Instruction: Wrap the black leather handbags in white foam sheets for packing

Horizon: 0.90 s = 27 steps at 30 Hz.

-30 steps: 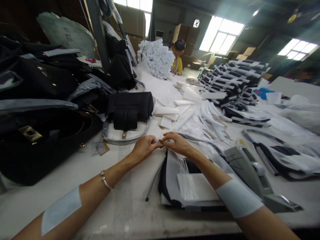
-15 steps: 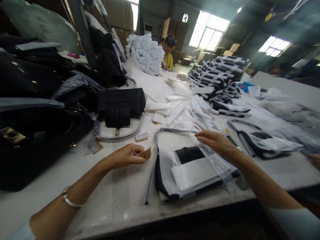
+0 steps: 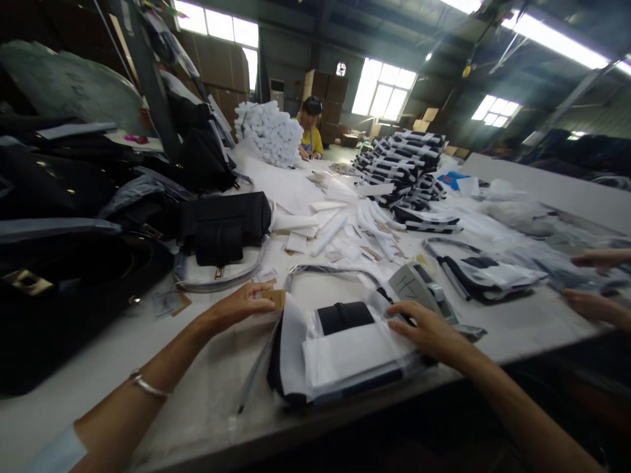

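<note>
My left hand pinches a small brown hang tag at the left edge of a black handbag. The bag lies flat in front of me, wrapped in white paper, with its plastic-covered handle pointing away. My right hand rests at the bag's right side, thumb and fingers apart on the wrapping. Just behind that hand stands a grey tape dispenser with dark handwriting on it.
Another black handbag lies to the left, beside large black bags. White wrapping pieces and tags litter the middle. Farther back are stacked wrapped items and white rolls. Another person's hands reach in from the right.
My right hand has come down onto the bag's right side. The tag in my left hand has shifted against the bag's edge. The tape dispenser shows more fully, and the view has tilted up.
</note>
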Each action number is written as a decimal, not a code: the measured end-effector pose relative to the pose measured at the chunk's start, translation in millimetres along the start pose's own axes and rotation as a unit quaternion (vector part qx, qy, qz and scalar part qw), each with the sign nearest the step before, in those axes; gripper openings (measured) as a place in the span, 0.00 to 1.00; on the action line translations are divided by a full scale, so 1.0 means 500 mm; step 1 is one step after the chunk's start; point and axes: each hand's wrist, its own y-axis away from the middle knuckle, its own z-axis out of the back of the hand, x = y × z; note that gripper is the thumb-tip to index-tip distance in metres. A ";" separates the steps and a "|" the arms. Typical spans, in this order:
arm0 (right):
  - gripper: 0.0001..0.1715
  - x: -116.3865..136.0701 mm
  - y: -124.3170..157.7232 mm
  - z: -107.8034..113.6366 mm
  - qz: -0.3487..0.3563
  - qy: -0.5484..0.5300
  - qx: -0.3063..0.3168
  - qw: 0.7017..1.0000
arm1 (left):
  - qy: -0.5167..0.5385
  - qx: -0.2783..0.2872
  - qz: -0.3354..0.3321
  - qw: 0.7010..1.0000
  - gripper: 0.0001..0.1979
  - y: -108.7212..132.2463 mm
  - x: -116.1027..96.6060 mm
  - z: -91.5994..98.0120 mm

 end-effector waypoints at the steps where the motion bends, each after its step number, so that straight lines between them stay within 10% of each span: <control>1: 0.18 0.005 0.011 0.009 0.000 -0.003 0.031 1.000 | -0.004 0.022 0.007 1.000 0.17 0.008 0.002 0.018; 6: 0.16 0.064 -0.014 0.034 0.042 0.058 0.013 0.997 | -0.091 -0.059 0.006 0.994 0.24 -0.011 -0.015 0.072; 13: 0.19 0.148 -0.195 -0.065 0.163 0.165 -0.009 0.973 | -0.380 -0.091 0.038 0.920 0.17 -0.147 -0.062 -0.007; 21: 0.07 0.103 -0.295 -0.100 0.071 -0.028 0.051 0.996 | -0.273 -0.062 0.054 0.958 0.18 -0.197 0.012 -0.006; 27: 0.12 0.093 -0.328 -0.079 0.013 -0.239 0.142 0.960 | -0.073 0.032 0.055 0.995 0.22 -0.206 0.035 -0.018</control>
